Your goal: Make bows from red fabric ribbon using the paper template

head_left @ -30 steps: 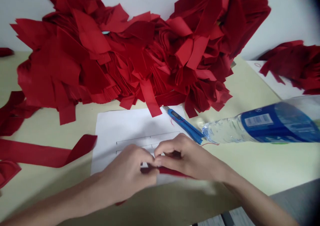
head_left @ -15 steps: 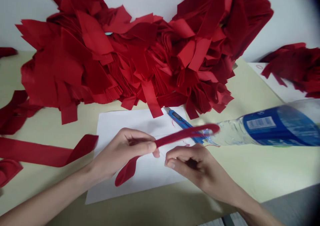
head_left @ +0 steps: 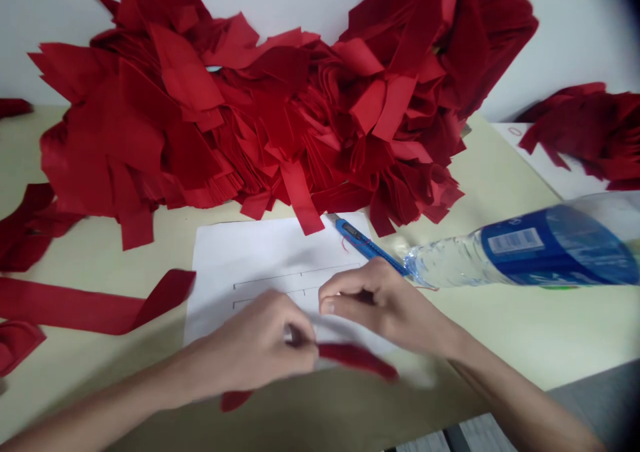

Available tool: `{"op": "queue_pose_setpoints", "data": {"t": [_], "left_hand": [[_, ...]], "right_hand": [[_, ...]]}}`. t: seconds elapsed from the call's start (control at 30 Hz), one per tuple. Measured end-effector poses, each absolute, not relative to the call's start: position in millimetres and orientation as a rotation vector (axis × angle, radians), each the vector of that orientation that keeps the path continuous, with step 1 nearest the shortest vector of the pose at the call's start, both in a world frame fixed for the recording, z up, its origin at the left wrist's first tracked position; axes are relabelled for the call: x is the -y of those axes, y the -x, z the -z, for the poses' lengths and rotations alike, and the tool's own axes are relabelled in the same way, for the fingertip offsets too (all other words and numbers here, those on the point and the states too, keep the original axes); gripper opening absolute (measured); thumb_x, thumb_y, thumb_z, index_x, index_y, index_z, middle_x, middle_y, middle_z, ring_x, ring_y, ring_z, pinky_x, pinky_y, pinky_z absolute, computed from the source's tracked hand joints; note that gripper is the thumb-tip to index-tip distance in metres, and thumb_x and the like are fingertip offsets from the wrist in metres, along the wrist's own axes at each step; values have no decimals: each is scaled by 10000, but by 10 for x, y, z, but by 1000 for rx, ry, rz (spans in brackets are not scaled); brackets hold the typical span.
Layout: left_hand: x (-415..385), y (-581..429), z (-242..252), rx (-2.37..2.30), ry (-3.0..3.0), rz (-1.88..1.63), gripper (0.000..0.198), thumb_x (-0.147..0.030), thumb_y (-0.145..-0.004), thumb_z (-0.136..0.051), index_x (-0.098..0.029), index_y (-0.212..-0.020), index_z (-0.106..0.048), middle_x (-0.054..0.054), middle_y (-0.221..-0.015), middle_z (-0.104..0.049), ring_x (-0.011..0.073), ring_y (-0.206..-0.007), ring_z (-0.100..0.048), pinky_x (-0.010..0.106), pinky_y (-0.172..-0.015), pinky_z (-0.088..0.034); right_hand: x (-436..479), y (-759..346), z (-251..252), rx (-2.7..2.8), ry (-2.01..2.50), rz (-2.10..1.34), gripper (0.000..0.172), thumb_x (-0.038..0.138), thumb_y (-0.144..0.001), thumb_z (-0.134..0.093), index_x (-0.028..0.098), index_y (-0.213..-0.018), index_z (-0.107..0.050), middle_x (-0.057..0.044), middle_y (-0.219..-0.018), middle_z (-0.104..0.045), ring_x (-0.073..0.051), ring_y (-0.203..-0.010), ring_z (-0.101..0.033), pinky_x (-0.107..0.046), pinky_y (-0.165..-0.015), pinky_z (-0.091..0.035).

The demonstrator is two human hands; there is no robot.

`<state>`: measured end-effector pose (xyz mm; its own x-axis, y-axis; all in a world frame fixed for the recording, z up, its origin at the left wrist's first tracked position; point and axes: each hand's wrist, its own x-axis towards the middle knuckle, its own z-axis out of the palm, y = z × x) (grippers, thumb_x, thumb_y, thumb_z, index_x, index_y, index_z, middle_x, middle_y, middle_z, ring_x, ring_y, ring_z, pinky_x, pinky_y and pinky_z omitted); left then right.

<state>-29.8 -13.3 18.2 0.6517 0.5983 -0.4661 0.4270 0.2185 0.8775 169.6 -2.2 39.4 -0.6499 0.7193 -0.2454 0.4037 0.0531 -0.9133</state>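
Observation:
My left hand (head_left: 273, 342) is closed around a red fabric strip (head_left: 357, 360), which is blurred by motion. One end sticks out to the right below my right hand, and a bit of it shows under my left wrist. My right hand (head_left: 373, 302) hovers just up and to the right, thumb and forefinger pressed together; whatever sits between them is too small to make out. Beneath both hands lies a white paper sheet (head_left: 215, 259) with ruled, tick-marked black lines. A blue utility knife (head_left: 367, 244) rests across its upper right corner.
A large heap of red fabric strips (head_left: 270, 119) spreads along the back against the wall. To the right, a clear plastic bottle (head_left: 515, 245) with a blue label lies on its side. Loose red strips (head_left: 95, 302) lie at left, and a smaller red pile (head_left: 590, 132) sits far right.
My left hand has turned and come down toward the near edge with the red strip, uncovering the lines on the paper. My right hand has shifted slightly up and left, still pinched.

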Motion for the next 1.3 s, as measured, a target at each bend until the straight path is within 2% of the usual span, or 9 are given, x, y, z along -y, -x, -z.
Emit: {"op": "queue_pose_setpoints", "data": {"t": [0.1,0.2,0.4,0.6,0.8,0.93,1.1,1.2,1.3], "left_hand": [[21,330,-175,-1154,-1207,-419,180,-234,-761,-553,-176,-656,-687,-5,-669,-651,142,-678,-536,255,-646,-399],[-80,411,-247,-1081,-993,-539,220,-275,-783,-561,-193,-616,-677,1,-694,-676,157,-760,-576,259,-753,-421],[98,342,-228,-688,-1302,-10,77,-218,-668,-651,-167,-621,-685,-29,-535,-575,110,-551,-451,238,-530,-338],[-17,367,-276,-1091,-1174,-454,197,-222,-781,-525,-171,-662,-673,0,-667,-630,136,-667,-520,246,-614,-383],[105,346,-214,-686,-1472,-53,106,-155,-662,-596,-168,-567,-642,-45,-497,-486,88,-495,-392,225,-482,-301],[44,364,-229,-1172,-1414,-385,187,-203,-763,-510,-159,-656,-657,-12,-612,-569,107,-565,-435,221,-497,-310],[31,427,-331,-684,-1373,-134,82,-177,-681,-605,-169,-630,-669,-24,-596,-569,111,-591,-480,215,-549,-370],[100,387,-305,-891,-1405,-159,129,-180,-696,-558,-169,-599,-643,-34,-535,-502,100,-520,-427,211,-469,-315],[66,389,-350,-1156,-1336,-408,189,-223,-767,-517,-170,-665,-667,1,-630,-590,121,-578,-473,223,-507,-345]], "right_hand": [[188,-1622,-554,2355,1188,-1227,214,141,-846,-502,163,-633,-500,57,-542,-324,-68,-515,-266,-238,-501,-229],[250,-1633,-490,2249,1283,-1299,260,162,-873,-469,169,-613,-454,55,-558,-262,-70,-514,-243,-237,-486,-203],[105,-1676,-392,1941,1204,-1701,246,246,-879,-493,159,-652,-529,44,-567,-341,-76,-523,-268,-220,-460,-228],[246,-1621,-526,2200,1259,-1352,258,164,-857,-480,171,-599,-479,51,-558,-279,-75,-511,-256,-241,-477,-198],[161,-1644,-425,2015,1234,-1620,268,238,-877,-481,167,-619,-493,53,-550,-277,-74,-507,-224,-222,-447,-195],[237,-1598,-467,2250,1241,-1298,248,118,-831,-472,167,-588,-471,57,-539,-266,-69,-500,-236,-231,-477,-202],[195,-1619,-430,2064,1313,-1488,277,227,-882,-472,170,-613,-510,47,-561,-288,-81,-521,-244,-220,-448,-209],[217,-1596,-528,2195,1221,-1469,283,192,-881,-456,172,-603,-507,51,-536,-288,-73,-491,-258,-227,-444,-205],[259,-1582,-568,2274,1234,-1339,261,149,-856,-439,178,-610,-520,48,-528,-307,-78,-480,-275,-238,-455,-214]]}}
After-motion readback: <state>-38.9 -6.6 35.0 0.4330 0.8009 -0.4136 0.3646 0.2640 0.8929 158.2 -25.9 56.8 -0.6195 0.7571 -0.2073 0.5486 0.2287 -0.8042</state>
